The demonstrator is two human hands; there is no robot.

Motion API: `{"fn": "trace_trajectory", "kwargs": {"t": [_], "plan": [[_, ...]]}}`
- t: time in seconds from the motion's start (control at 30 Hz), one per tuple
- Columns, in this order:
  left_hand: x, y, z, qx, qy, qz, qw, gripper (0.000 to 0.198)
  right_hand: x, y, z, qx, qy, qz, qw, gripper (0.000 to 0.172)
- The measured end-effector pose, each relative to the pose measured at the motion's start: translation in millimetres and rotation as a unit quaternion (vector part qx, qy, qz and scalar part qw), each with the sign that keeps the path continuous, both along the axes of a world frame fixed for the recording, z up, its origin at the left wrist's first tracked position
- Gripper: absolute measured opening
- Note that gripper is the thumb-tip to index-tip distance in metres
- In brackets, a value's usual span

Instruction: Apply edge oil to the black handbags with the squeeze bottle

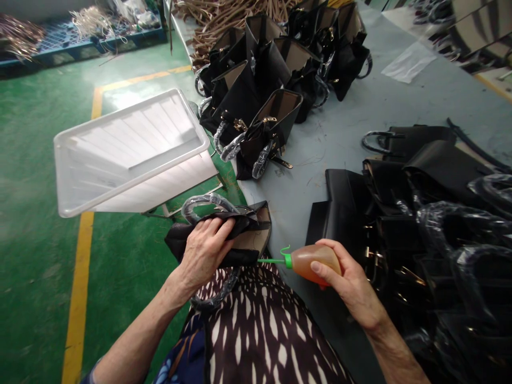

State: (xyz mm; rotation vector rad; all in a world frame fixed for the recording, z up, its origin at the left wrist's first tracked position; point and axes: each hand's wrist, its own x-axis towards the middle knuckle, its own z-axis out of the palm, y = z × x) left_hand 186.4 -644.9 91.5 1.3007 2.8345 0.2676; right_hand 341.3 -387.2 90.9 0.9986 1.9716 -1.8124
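Note:
My left hand (206, 248) is closed over a black handbag (248, 234) that rests on my lap, its plastic-wrapped handle (204, 204) arching above my fingers. My right hand (348, 282) grips an amber squeeze bottle (314, 261) with a green nozzle (272, 261). The nozzle tip points left and touches the bag's lower edge beside its tan lining.
A grey table (360, 128) carries a group of upright black handbags (272, 69) at the back and a pile of black bags and panels (432, 202) at right. A white plastic tray (132, 149) stands at left over the green floor (36, 240). Tan straps (224, 16) lie heaped behind.

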Motion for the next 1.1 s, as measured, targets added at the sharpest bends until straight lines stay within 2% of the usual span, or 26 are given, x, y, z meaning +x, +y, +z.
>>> {"fn": "trace_trajectory", "kwargs": {"t": [0.3, 1.1], "plan": [[1, 0, -2.2, 0.005, -0.012, 0.004, 1.0, 0.031, 6, -10, -5.7, 0.026, -0.015, -0.039, 0.999, 0.05], [1, 1, 1.4, 0.016, -0.006, 0.004, 1.0, 0.032, 15, -8, -5.0, 0.029, -0.031, -0.052, 0.998, 0.049]]}}
